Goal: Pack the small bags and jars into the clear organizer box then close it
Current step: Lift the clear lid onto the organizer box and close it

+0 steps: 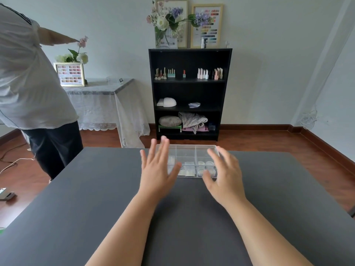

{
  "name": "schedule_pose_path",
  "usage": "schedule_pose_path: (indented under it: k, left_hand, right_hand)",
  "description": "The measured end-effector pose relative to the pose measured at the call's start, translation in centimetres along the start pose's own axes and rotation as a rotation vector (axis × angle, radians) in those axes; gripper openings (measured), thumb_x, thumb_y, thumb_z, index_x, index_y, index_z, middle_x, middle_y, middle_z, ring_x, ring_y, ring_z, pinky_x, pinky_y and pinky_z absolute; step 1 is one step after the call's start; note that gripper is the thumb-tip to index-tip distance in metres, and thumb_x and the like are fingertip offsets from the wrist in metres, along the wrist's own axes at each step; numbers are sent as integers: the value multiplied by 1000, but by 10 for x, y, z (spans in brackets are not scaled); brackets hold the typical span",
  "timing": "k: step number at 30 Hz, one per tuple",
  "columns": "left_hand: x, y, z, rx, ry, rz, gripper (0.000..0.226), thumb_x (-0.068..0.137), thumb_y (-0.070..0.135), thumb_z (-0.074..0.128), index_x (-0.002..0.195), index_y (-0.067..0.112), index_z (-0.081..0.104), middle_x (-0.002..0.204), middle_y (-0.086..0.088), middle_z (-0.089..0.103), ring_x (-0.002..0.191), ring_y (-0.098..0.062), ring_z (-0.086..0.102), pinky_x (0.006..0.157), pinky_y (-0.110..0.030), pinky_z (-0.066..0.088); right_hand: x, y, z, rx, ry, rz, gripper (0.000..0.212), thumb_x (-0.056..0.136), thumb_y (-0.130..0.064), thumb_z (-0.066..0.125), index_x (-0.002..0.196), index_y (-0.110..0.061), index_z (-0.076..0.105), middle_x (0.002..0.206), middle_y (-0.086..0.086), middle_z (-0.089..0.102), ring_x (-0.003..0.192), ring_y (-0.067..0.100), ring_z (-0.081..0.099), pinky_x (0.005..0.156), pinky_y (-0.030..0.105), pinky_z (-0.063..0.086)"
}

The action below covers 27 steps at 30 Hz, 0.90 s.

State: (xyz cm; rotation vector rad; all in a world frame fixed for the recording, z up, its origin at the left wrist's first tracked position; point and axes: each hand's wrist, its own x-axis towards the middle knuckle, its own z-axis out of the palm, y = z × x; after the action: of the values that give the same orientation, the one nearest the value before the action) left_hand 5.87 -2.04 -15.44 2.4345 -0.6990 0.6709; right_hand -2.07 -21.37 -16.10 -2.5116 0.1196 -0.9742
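The left hand (156, 169) is spread flat, grip apart and empty, over the left end of the clear organizer box (187, 148). The box sits at the far edge of the table (86, 198), near its middle. Small bags (187, 170) and jars (206, 167) occupy its near compartments. The right hand (225, 173) hovers, fingers apart, at the right end.

Open hands (159, 169) over organizer box (189, 150)

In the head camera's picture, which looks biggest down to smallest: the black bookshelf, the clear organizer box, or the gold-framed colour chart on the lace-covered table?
1. Black bookshelf.
2. Clear organizer box, partly hidden by both hands.
3. Gold-framed colour chart.
The box sits nearer the camera, so its true rank against the chart is unsure.
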Motion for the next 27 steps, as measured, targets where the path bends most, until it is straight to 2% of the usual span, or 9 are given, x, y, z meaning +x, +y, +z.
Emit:
schedule_pose_path:
  k: [2, 4, 9, 13, 23, 27]
  left_hand:
    - [-4, 8, 7, 112, -104, 68, 68, 95, 60, 19, 154, 27, 10, 162, 9, 11, 146, -16, -19, 111, -39, -24]
    - [-5, 7, 12, 183, -145, 72, 61, 97, 57, 16, 153, 31, 15, 161, 9, 15, 147, -20, -15, 111, -42, -23]
    - [-7, -1, 15, 186, -202, 16, 50, 102, 45, 22, 150, 35, 23, 159, 8, 22, 149, -22, 3, 117, -47, -5]
    - [-6, -1, 16, 135, -177, -3, 46, 102, 39, 26, 148, 35, 30, 157, 8, 27, 147, -21, 13, 117, -48, 2]
    - [5, -7, 24, 87, -200, -9, 45, 102, 36, 27, 147, 36, 29, 156, 8, 27, 146, -21, 11, 116, -50, 3]
    - [10, -10, 27, 105, -236, -10, 47, 102, 37, 27, 148, 36, 24, 157, 7, 23, 146, -21, 7, 116, -52, 1]
  right_hand:
    - [-4, -11, 6, -79, -66, -63, 50, 82, -20, 68, 132, -15, 60, 145, 12, 46, 134, 34, 40, 107, 48, 34]
    - [-8, -14, 11, -135, -126, -66, 47, 87, -20, 64, 134, -17, 59, 148, 12, 43, 138, 35, 36, 111, 47, 29]
    - [-9, -7, 14, -162, -227, -6, 55, 93, -21, 52, 146, -26, 42, 156, 6, 32, 145, 29, 21, 116, 41, 20]
    - [-7, -6, 16, -146, -254, 6, 58, 91, -17, 50, 147, -27, 39, 157, 5, 28, 146, 27, 17, 117, 41, 20]
    - [5, 0, 23, -142, -260, 31, 62, 89, -13, 49, 147, -30, 37, 157, 1, 26, 147, 24, 14, 113, 39, 30]
    - [9, 2, 26, -163, -283, 25, 64, 88, -14, 49, 148, -31, 33, 158, 1, 23, 147, 24, 11, 115, 40, 27]
